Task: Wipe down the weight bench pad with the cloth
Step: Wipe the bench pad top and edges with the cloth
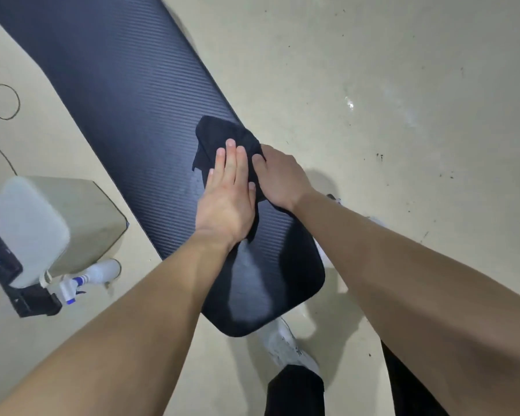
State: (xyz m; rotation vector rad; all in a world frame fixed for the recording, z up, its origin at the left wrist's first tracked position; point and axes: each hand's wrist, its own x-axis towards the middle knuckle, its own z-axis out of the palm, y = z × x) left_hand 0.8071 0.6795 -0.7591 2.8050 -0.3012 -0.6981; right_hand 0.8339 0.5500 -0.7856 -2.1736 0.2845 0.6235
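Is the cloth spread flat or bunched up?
Bunched up: the cloth lies in dark folds on the pad under both hands.

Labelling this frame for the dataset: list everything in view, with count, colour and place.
bench pad: 1, black ribbed, runs diagonally from top left to bottom centre
cloth: 1, black, on the pad under both hands
spray bottle: 1, white with blue trim, lying on the floor left of the pad
cord: 1, thin dark loop, floor at far left
box-like unit: 1, pale grey-beige, floor at left
shoe: 1, white, below the pad's near end
left hand: flat on the cloth
right hand: gripping the cloth's edge
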